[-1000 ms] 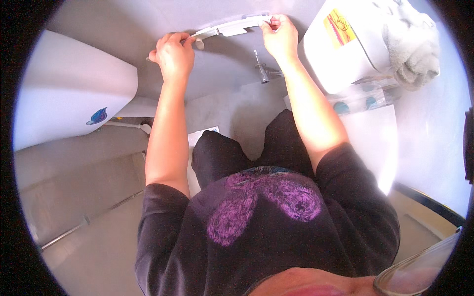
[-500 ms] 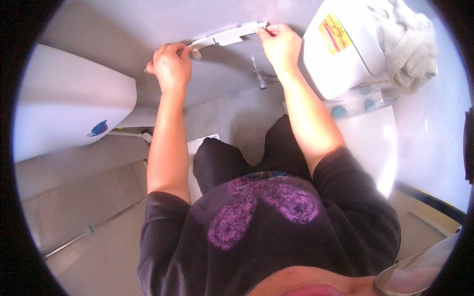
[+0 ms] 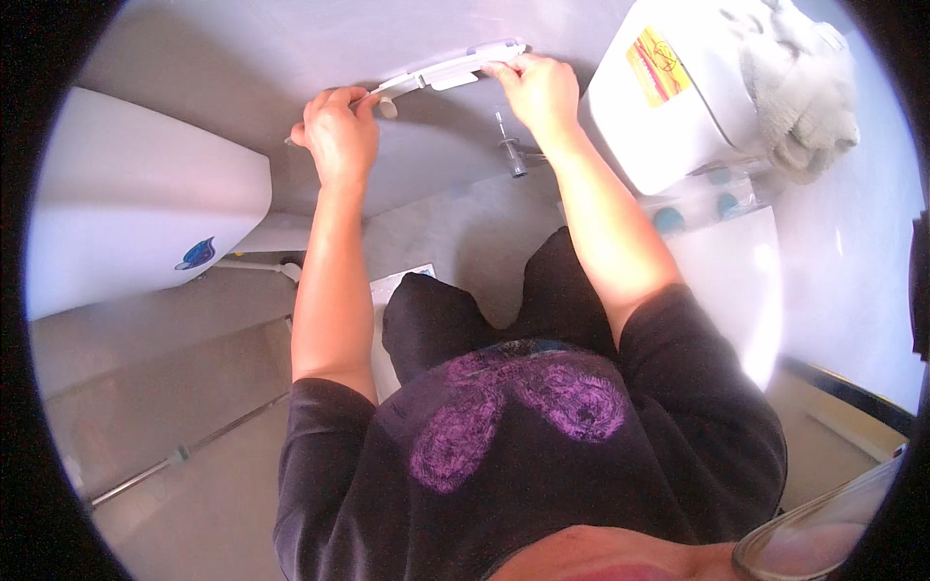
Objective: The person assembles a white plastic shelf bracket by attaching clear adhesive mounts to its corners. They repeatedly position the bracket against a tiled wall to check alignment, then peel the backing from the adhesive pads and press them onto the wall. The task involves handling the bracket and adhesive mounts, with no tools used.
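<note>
A long white plastic rail (image 3: pixel 450 74) with small tabs, which looks like a hook rack, lies against the grey wall in front of me. My left hand (image 3: pixel 339 131) is closed around its left end, fingers bent over the strip, close to a round pale knob (image 3: pixel 387 107) that hangs down. Near the right end, my right hand (image 3: pixel 541 89) pinches the rail's lower edge between thumb and fingers. Both arms reach forward at full stretch. The parts of the rail under my fingers are hidden.
On the left juts a white boxy unit (image 3: pixel 145 198) with a blue emblem. At right stands a white appliance (image 3: pixel 644 107) with an orange label, a grey-white towel (image 3: pixel 804 116) draped on it. A chrome fixture (image 3: pixel 513 158) sticks out below the rail. A metal bar (image 3: pixel 184 455) runs at lower left.
My right hand has shifted slightly left along the rail, uncovering more of its right end. My left hand stays at the other end, and the rail has barely moved.
</note>
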{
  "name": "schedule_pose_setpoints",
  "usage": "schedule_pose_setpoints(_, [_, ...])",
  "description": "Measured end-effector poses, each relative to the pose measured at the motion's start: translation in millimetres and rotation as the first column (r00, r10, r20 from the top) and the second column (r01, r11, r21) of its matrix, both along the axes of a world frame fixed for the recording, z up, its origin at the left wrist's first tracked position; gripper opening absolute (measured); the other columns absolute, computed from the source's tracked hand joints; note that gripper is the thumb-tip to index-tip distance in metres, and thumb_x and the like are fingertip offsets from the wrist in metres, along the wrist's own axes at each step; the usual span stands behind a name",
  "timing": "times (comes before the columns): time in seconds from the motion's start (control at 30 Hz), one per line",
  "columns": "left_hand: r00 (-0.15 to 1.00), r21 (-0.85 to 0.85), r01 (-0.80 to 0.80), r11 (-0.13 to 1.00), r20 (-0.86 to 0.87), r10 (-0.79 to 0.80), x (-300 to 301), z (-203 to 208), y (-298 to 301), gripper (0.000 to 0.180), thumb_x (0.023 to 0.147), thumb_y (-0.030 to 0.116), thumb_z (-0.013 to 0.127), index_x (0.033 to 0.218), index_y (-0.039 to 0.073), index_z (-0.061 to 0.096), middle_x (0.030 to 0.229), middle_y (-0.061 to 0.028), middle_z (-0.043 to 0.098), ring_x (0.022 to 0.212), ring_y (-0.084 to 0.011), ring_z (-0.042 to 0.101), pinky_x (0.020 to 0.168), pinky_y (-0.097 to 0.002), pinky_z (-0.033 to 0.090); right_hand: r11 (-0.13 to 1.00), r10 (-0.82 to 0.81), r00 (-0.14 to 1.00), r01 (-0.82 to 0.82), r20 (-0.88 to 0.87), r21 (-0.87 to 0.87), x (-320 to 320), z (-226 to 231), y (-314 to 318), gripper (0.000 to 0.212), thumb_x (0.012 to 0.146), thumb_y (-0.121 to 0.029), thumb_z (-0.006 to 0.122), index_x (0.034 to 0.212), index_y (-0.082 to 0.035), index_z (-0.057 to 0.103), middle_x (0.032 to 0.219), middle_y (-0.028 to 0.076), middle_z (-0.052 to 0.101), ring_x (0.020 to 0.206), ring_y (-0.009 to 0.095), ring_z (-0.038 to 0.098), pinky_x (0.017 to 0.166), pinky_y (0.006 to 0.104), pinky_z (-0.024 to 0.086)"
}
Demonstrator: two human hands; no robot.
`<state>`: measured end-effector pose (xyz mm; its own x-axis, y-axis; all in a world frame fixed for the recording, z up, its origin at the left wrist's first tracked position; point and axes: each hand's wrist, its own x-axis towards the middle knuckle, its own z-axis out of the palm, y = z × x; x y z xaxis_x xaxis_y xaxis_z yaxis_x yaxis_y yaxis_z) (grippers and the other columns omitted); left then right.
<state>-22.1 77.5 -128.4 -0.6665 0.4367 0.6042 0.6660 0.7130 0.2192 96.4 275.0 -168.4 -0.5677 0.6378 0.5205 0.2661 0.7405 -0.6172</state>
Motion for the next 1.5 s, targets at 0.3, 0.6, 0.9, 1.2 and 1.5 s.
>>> schedule_pose_setpoints(0.3, [1.000,0.005,0.002,1.000,0.018,-0.003,1.8,0.6,-1.7,0.010,0.075,0.022,0.066,0.078,0.012,0.067,0.085,-0.0022,0.064,0.087,-0.0224,0.055,0.079,-0.0438,0.029,0.993,0.033,0.999,-0.034,0.009,0.113,-10.5,4.8,-3.5,0.037,0.080,-0.044,0.059,0.072,-0.010,0.069,0.054,0.011,0.056,0.052,0.029,0.057,0.049,0.0359,0.044])
schedule_pose_setpoints(0.6, [0.995,-0.040,0.031,0.999,-0.092,-0.034,-8.8,1.5,1.1,0.019,0.076,0.030,0.065,0.083,0.013,0.068,0.083,-0.0058,0.065,0.082,-0.0248,0.060,0.070,-0.0407,0.036,0.929,0.369,0.832,-0.341,0.415,-0.143,1.5,5.4,-30.0,0.038,0.081,-0.043,0.059,0.075,-0.006,0.068,0.074,0.014,0.064,0.067,0.031,0.063,0.058,0.0403,0.051])
schedule_pose_setpoints(0.9, [0.973,-0.248,0.128,0.960,-0.155,-0.170,-3.3,0.7,8.5,0.022,0.080,0.016,0.049,0.072,0.005,0.065,0.073,-0.0166,0.062,0.070,-0.0310,0.060,0.066,-0.0434,0.044,0.813,0.559,0.293,-0.013,0.776,-0.581,-55.4,-294.8,-46.8,0.049,0.070,-0.034,0.070,0.098,0.004,0.058,0.092,0.015,0.064,0.080,0.027,0.063,0.064,0.0387,0.050])
schedule_pose_setpoints(1.2, [0.891,-0.191,0.225,0.955,-0.356,-0.281,10.6,-10.4,14.3,0.013,0.073,0.007,0.054,0.066,0.006,0.065,0.072,-0.0094,0.064,0.066,-0.0249,0.060,0.062,-0.0346,0.046,0.783,0.165,0.704,0.333,0.691,-0.525,-75.6,-381.5,-111.5,0.096,0.057,-0.042,0.081,0.126,0.007,0.036,0.123,0.022,0.047,0.115,0.034,0.046,0.098,0.0385,0.037])
schedule_pose_setpoints(1.5, [0.979,0.190,0.200,0.961,-0.082,-0.188,30.0,-4.5,14.6,0.007,0.073,-0.004,0.056,0.069,0.000,0.061,0.066,-0.0066,0.061,0.062,-0.0127,0.056,0.059,-0.0258,0.044,0.671,-0.087,0.808,0.480,0.583,-0.565,-94.2,-388.1,-148.6,0.087,0.061,-0.038,0.078,0.128,-0.002,0.036,0.132,0.016,0.039,0.124,0.030,0.035,0.096,0.0461,0.037])
